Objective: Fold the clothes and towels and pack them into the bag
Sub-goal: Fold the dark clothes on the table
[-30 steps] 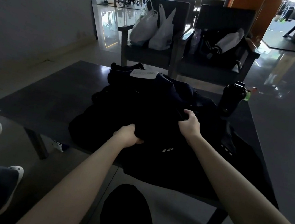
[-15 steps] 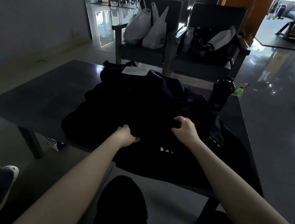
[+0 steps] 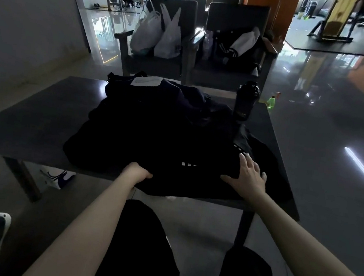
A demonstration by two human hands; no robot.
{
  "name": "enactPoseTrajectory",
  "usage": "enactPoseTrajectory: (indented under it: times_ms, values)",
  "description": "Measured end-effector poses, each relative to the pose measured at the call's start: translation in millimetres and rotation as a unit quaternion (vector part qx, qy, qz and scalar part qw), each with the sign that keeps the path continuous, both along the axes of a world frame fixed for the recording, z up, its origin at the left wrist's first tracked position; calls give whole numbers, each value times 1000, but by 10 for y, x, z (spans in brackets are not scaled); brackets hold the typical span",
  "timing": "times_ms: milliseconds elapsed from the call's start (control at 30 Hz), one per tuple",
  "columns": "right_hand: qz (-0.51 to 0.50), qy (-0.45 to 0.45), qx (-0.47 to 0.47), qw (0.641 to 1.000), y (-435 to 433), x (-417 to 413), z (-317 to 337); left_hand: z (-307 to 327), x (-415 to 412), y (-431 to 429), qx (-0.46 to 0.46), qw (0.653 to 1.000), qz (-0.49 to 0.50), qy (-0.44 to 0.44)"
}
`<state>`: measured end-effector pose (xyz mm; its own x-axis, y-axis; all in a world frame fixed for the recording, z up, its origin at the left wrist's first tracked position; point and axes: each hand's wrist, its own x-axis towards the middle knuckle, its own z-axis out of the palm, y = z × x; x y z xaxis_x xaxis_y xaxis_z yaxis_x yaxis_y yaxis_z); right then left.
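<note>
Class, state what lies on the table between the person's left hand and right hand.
In the head view, only the dark garment spans from left hand to right hand, its small white stripes about midway.

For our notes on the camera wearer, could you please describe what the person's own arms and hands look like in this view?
The left arm and right arm are bare right to the frame edge: no sleeves, watch or bracelet show. The left hand and right hand wear no gloves and no visible rings. The right hand's fingers end in pale, glossy-looking nails.
</note>
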<state>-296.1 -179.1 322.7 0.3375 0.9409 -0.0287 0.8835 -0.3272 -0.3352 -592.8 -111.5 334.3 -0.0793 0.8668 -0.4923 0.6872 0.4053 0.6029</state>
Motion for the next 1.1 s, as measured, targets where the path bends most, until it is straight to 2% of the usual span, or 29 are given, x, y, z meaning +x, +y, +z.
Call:
enactPoseTrajectory:
  times_ms: [133,267,400,633,733,867,933,1100]
  values:
    - [-1,-4,-102,995,-225,161,-123,29,-46,-135,5,996,40,-83]
    - [-8,-19,-133,991,-402,314,-166,96,-87,-144,-5,977,117,-178]
    - [-24,-43,-154,987,-540,499,-225,205,1,-137,36,972,146,-183]
    - [-19,-88,-80,993,-641,619,-255,428,36,-124,67,924,223,-302]
    - [-5,-149,-65,987,-656,638,-272,490,-6,-169,72,898,244,-360]
    - [-13,-188,-49,981,-692,693,-279,537,-61,-195,73,888,242,-384]
    - [-35,-161,-24,986,-704,749,-263,563,-65,-190,85,880,240,-402]
    - [-117,38,88,988,-642,849,-62,696,-90,-193,99,865,187,-455]
